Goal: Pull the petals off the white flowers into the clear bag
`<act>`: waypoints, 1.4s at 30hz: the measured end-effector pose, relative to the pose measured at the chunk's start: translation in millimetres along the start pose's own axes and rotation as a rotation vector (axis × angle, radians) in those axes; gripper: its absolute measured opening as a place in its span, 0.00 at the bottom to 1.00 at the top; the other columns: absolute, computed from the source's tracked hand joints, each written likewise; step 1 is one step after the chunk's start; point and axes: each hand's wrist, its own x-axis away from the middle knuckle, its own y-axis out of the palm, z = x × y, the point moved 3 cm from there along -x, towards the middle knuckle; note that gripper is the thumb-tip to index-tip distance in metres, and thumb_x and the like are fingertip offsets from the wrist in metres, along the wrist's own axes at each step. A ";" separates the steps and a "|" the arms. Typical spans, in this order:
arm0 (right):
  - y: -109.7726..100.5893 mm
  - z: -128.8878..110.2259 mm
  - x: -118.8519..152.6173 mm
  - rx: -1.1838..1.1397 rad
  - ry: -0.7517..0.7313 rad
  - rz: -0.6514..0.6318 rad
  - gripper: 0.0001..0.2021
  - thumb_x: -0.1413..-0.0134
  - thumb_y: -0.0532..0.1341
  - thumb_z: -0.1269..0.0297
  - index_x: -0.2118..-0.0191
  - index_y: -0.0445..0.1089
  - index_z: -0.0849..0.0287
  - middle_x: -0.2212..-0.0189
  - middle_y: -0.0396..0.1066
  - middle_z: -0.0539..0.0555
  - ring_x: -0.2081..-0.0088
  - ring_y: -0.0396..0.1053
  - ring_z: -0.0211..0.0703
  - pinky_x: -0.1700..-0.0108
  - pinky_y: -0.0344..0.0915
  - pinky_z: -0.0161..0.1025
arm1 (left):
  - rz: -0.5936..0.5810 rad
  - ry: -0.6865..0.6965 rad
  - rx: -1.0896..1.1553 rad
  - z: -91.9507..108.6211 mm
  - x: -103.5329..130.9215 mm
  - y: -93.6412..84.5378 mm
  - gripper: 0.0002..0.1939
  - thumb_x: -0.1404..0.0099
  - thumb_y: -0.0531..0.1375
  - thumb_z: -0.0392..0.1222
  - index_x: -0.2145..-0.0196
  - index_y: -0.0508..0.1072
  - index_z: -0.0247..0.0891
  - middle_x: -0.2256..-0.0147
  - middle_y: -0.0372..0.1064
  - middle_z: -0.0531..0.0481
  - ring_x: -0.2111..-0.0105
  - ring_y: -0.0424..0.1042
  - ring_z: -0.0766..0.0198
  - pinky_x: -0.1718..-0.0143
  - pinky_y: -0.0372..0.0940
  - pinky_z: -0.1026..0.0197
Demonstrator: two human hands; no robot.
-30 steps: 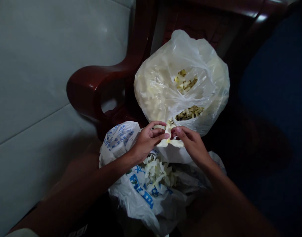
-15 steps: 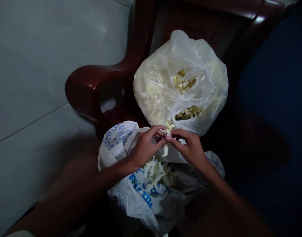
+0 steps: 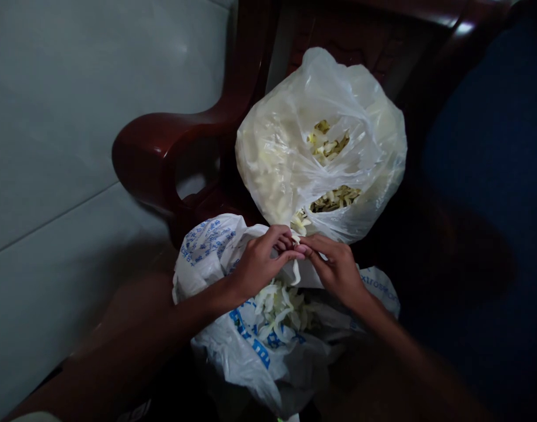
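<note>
My left hand (image 3: 266, 255) and my right hand (image 3: 332, 258) meet at the fingertips, both closed on one pale flower (image 3: 296, 271). A white petal of it hangs down below my fingers; the rest is partly hidden by them. Under my hands a white printed bag (image 3: 219, 346) lies open, with a heap of loose white petals (image 3: 280, 310) in it. Just beyond my fingertips, a yellowish-white flower (image 3: 300, 223) sits at the edge of a bulging translucent plastic bag (image 3: 268, 135). Through its openings I see many yellowish flowers (image 3: 336, 199).
The translucent bag rests on a dark red wooden chair, whose curved armrest (image 3: 147, 138) juts out at the left. Pale floor tiles (image 3: 75, 117) lie beyond it. A dark blue surface (image 3: 492, 146) fills the right side.
My fingers have shifted slightly down on the flower, and my right fingers have drawn closer together. The hanging petal has moved a little lower. Both bags stay in place.
</note>
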 end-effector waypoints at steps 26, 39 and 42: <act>-2.7 4.2 -1.6 0.310 -0.076 0.021 0.12 0.45 0.60 0.62 0.54 0.70 0.53 0.63 0.74 0.53 0.60 0.69 0.44 0.57 0.58 0.42 | -0.230 -0.350 0.488 -14.0 -10.0 11.0 0.12 0.41 0.59 0.46 0.67 0.64 0.35 0.74 0.69 0.52 0.77 0.70 0.69 0.74 0.66 0.65; -3.2 3.9 -0.2 0.328 -0.157 0.041 0.09 0.43 0.57 0.70 0.59 0.72 0.54 0.68 0.75 0.51 0.66 0.69 0.41 0.59 0.58 0.42 | -0.073 -0.246 0.261 -13.5 -9.8 1.4 0.07 0.42 0.60 0.41 0.66 0.73 0.37 0.71 0.74 0.50 0.72 0.73 0.65 0.67 0.67 0.63; 0.2 1.4 0.7 0.371 -0.181 0.077 0.08 0.43 0.56 0.70 0.61 0.71 0.55 0.70 0.75 0.51 0.67 0.69 0.41 0.59 0.58 0.42 | 0.024 -0.257 0.287 -14.6 -7.6 3.0 0.05 0.42 0.59 0.39 0.68 0.73 0.36 0.70 0.74 0.50 0.70 0.74 0.65 0.65 0.69 0.63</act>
